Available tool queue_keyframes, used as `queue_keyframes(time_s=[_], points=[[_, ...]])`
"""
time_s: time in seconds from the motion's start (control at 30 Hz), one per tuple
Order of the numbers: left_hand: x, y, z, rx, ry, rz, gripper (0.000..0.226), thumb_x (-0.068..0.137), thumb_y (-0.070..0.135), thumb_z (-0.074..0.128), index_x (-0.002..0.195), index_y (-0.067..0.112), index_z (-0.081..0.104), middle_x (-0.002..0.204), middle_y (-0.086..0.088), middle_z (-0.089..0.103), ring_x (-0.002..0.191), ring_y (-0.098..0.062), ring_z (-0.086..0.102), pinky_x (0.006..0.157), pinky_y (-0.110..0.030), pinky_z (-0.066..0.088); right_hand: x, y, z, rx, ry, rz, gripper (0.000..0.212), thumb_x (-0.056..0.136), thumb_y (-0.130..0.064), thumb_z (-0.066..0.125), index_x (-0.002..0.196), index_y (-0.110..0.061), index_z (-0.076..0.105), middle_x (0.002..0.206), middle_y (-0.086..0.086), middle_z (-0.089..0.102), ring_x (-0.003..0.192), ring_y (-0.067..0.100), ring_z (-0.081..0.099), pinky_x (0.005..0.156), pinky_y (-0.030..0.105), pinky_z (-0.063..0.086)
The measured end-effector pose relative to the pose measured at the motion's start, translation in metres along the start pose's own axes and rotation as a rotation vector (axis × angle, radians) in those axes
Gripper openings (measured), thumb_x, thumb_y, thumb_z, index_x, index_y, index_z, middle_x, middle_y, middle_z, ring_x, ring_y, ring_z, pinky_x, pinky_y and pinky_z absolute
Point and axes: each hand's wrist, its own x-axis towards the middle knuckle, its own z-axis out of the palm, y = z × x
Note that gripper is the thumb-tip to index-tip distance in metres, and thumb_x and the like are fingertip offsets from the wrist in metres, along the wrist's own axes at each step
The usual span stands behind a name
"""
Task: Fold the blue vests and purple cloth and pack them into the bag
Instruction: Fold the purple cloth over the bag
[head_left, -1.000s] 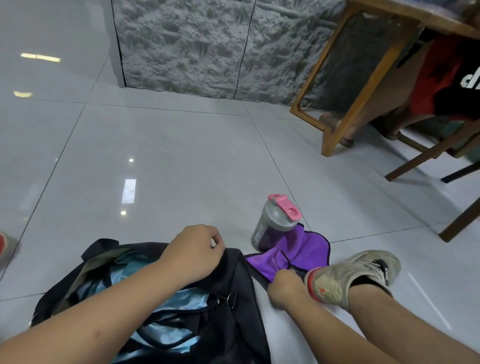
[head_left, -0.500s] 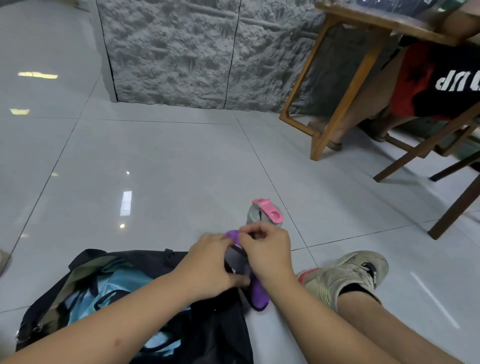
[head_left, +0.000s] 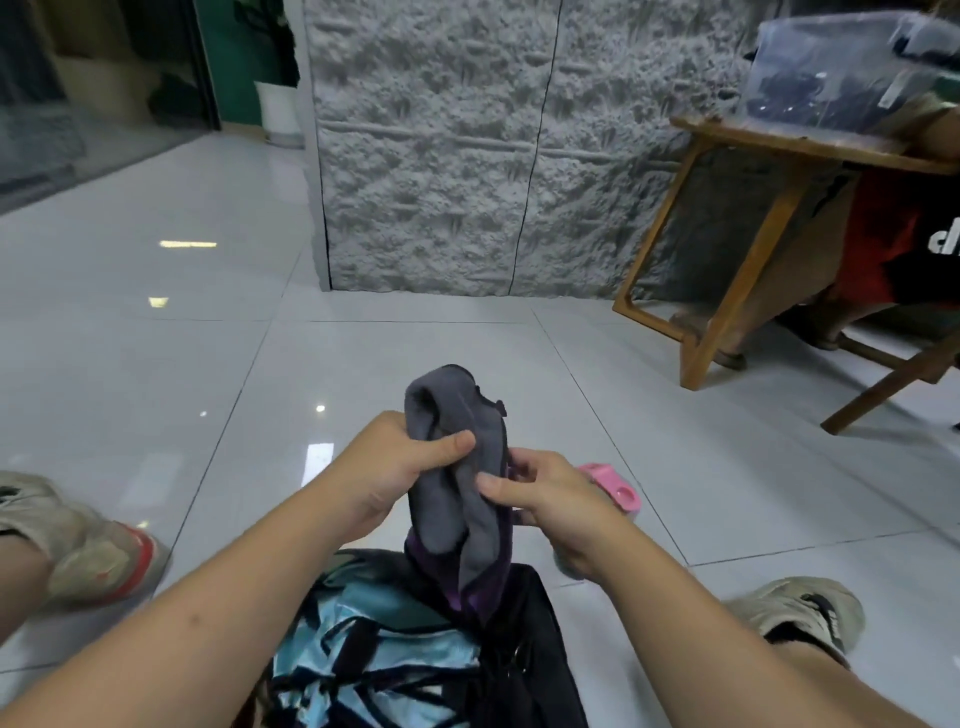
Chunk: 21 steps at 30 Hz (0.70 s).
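Note:
I hold the purple cloth (head_left: 457, 499) up in front of me, bunched, its grey side facing me and its purple edge hanging at the bottom. My left hand (head_left: 395, 467) grips its upper left part with the thumb across the fabric. My right hand (head_left: 550, 504) pinches its right edge. Below the cloth lies the open black bag (head_left: 524, 654) on the floor, with light blue vests (head_left: 384, 649) inside under the black straps.
A bottle with a pink lid (head_left: 613, 488) stands on the tiled floor behind my right hand. My shoes lie at the left (head_left: 78, 545) and the right (head_left: 800, 613). A wooden table (head_left: 737, 218) with a person sitting behind it is at the right.
Both hands have lifted the purple cloth off the floor beside the bottle and raised it above the bag. The view has tilted upward.

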Motion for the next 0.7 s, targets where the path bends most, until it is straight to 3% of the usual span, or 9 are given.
queue_keyframes(time_s=[0.1, 0.2, 0.3, 0.37, 0.4, 0.47, 0.53, 0.63, 0.7], points=[[-0.008, 0.007, -0.008, 0.144, 0.066, -0.016, 0.026, 0.083, 0.031, 0.085, 0.094, 0.008, 0.079, 0.094, -0.011, 0.080, 0.095, -0.027, 0.077, 0.097, -0.049, 0.058, -0.002, -0.009, 0.018, -0.017, -0.087, -0.034, 0.037, 0.093, -0.025, 0.078, 0.125, -0.010, 0.070, 0.120, 0.009, 0.077, 0.113, 0.027, 0.073, 0.100, 0.043, 0.058], [-0.019, 0.010, -0.017, 0.203, 0.087, -0.036, 0.026, 0.086, 0.033, 0.082, 0.094, 0.009, 0.080, 0.092, -0.010, 0.080, 0.092, -0.027, 0.077, 0.092, -0.048, 0.060, 0.001, -0.015, 0.032, -0.104, -0.024, -0.061, 0.026, 0.098, -0.022, 0.073, 0.109, 0.001, 0.074, 0.111, 0.014, 0.079, 0.109, 0.027, 0.075, 0.100, 0.040, 0.059], [-0.029, 0.019, -0.037, 0.157, 0.116, -0.084, 0.026, 0.085, 0.030, 0.084, 0.095, 0.006, 0.079, 0.093, -0.012, 0.080, 0.093, -0.030, 0.078, 0.088, -0.044, 0.060, 0.008, -0.026, 0.033, -0.166, 0.105, -0.126, 0.062, 0.089, -0.047, 0.073, 0.084, 0.013, 0.059, 0.087, 0.012, 0.072, 0.086, 0.024, 0.070, 0.102, 0.063, 0.050], [-0.034, 0.025, -0.052, 0.180, 0.171, -0.089, 0.023, 0.084, 0.022, 0.085, 0.089, 0.001, 0.077, 0.087, -0.013, 0.080, 0.086, -0.029, 0.078, 0.077, -0.037, 0.059, 0.015, -0.033, 0.027, -0.154, 0.208, -0.152, 0.075, 0.079, -0.059, 0.071, 0.087, 0.014, 0.054, 0.080, 0.008, 0.060, 0.078, 0.021, 0.056, 0.094, 0.069, 0.050], [-0.036, 0.027, -0.059, 0.246, 0.215, -0.077, 0.023, 0.082, 0.020, 0.085, 0.083, 0.000, 0.074, 0.080, -0.012, 0.078, 0.078, -0.026, 0.076, 0.071, -0.034, 0.056, 0.017, -0.037, 0.023, -0.143, 0.254, -0.163, 0.074, 0.080, -0.058, 0.069, 0.091, 0.014, 0.056, 0.079, 0.007, 0.058, 0.076, 0.021, 0.054, 0.083, 0.064, 0.055], [-0.040, 0.030, -0.075, 0.397, 0.292, -0.060, 0.023, 0.080, 0.015, 0.084, 0.071, 0.003, 0.066, 0.067, -0.009, 0.069, 0.064, -0.020, 0.066, 0.063, -0.030, 0.048, 0.009, -0.058, 0.027, -0.148, 0.359, -0.164, 0.053, 0.096, -0.043, 0.065, 0.091, 0.010, 0.062, 0.076, 0.008, 0.064, 0.072, 0.025, 0.056, 0.068, 0.047, 0.049], [-0.042, 0.035, -0.089, 0.479, 0.304, -0.057, 0.025, 0.079, 0.010, 0.080, 0.065, 0.009, 0.059, 0.060, -0.005, 0.059, 0.058, -0.020, 0.056, 0.059, -0.029, 0.040, 0.007, -0.070, 0.027, -0.163, 0.450, -0.212, 0.035, 0.106, -0.030, 0.057, 0.088, -0.002, 0.069, 0.080, 0.010, 0.073, 0.075, 0.031, 0.064, 0.068, 0.046, 0.051], [-0.043, 0.040, -0.106, 0.587, 0.362, -0.028, 0.035, 0.079, 0.006, 0.076, 0.063, 0.014, 0.046, 0.057, -0.002, 0.043, 0.056, -0.020, 0.039, 0.055, -0.028, 0.027, 0.007, -0.079, 0.028, -0.194, 0.545, -0.292, 0.031, 0.108, -0.025, 0.053, 0.083, -0.013, 0.068, 0.079, 0.006, 0.070, 0.077, 0.025, 0.063, 0.067, 0.039, 0.049], [-0.044, 0.041, -0.114, 0.569, 0.417, -0.009, 0.034, 0.079, 0.012, 0.080, 0.066, 0.012, 0.049, 0.058, -0.002, 0.047, 0.056, -0.020, 0.042, 0.055, -0.028, 0.031, 0.013, -0.079, 0.025, -0.154, 0.562, -0.294, 0.029, 0.107, -0.026, 0.054, 0.087, -0.013, 0.070, 0.086, 0.011, 0.074, 0.081, 0.028, 0.065, 0.073, 0.047, 0.055]])
